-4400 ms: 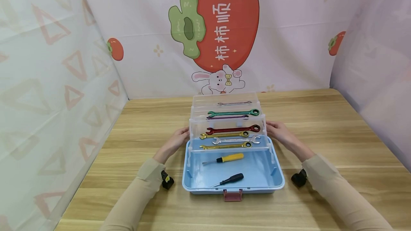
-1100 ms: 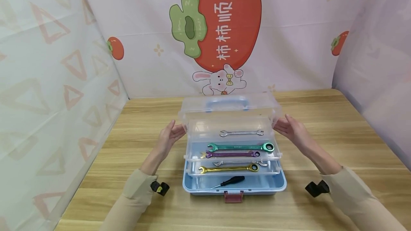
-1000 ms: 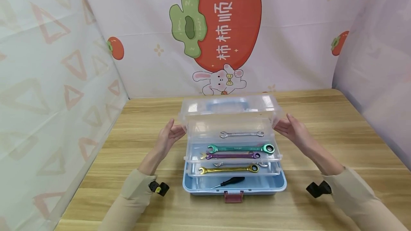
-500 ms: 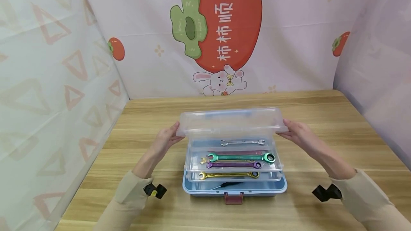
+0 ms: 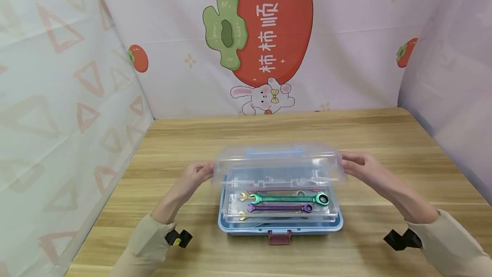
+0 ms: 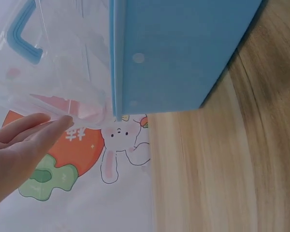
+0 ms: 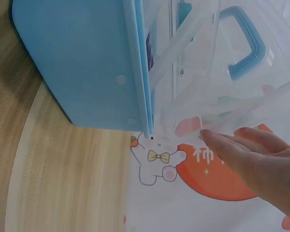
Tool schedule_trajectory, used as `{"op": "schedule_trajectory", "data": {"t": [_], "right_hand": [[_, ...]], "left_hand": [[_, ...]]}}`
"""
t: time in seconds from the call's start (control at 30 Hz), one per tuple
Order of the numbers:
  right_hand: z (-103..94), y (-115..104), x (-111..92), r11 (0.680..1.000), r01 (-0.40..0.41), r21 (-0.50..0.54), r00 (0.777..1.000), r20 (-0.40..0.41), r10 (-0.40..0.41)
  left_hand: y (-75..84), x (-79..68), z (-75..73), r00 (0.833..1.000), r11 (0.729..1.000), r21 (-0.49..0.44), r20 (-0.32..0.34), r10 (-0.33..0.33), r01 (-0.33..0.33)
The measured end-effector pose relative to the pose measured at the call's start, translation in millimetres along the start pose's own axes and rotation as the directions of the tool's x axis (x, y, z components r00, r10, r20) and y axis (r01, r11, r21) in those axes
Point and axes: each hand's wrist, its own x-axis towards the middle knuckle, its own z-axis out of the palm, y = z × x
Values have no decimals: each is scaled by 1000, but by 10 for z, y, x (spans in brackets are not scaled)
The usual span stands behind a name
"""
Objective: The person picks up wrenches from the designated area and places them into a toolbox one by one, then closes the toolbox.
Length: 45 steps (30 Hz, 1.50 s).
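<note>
A blue toolbox (image 5: 319,227) with a clear lid (image 5: 234,163) sits on the table, the lid tilted partway down over its trays. At the lid's left end, my left hand (image 5: 191,181) touches with fairly straight fingers; the left wrist view shows its fingertips (image 6: 63,123) against the clear plastic. My right hand (image 5: 367,172) touches the opposite end, its fingers extended in the right wrist view. Under the lid, a green ratchet wrench (image 5: 288,199) and a purple wrench (image 5: 280,207) lie in a clear tray (image 5: 230,213). Other wrenches are partly hidden beneath.
A dark red latch (image 5: 279,238) hangs at the toolbox front. The lid bears a blue carry handle (image 7: 253,43). Wood-grain table (image 5: 184,136) surrounds the box, with a printed cloth backdrop (image 5: 173,84) behind and cloth on both sides.
The lid has swung forward and down over the trays, with both hands at its ends. The stepped trays have folded downward into the box, covering the screwdrivers.
</note>
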Motion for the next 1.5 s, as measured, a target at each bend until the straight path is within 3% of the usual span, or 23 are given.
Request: {"op": "schedule_trajectory", "data": {"t": [0.13, 0.3, 0.43, 0.67, 1.03, 1.3, 1.5], "right_hand": [[8, 20, -43, 1000, 16, -22, 1000, 9, -16], [30, 43, -97, 999, 22, -27, 999, 33, -21], [43, 74, -141, 997, 72, -1, 996, 50, -72], [83, 138, -216, 987, 118, 106, 988, 91, -128], [146, 230, -294, 970, 148, 193, 979, 114, -172], [217, 335, -326, 914, 234, 330, 945, 145, -294], [285, 431, -372, 890, 296, 346, 923, 136, -360]], "left_hand": [[-41, -52, -8, 1000, 999, 49, 13, 11, -12], [-75, -103, -7, 1000, 997, 82, 21, -20, 18], [-95, -137, 2, 999, 998, 53, 41, -34, 32], [-180, -200, 7, 992, 998, -56, 123, 14, -7], [-283, -275, 30, 982, 994, -84, 169, 85, -72], [-349, -338, 62, 973, 990, -84, 193, 127, -113], [-399, -386, 114, 964, 990, -52, 225, 143, -134]]}}
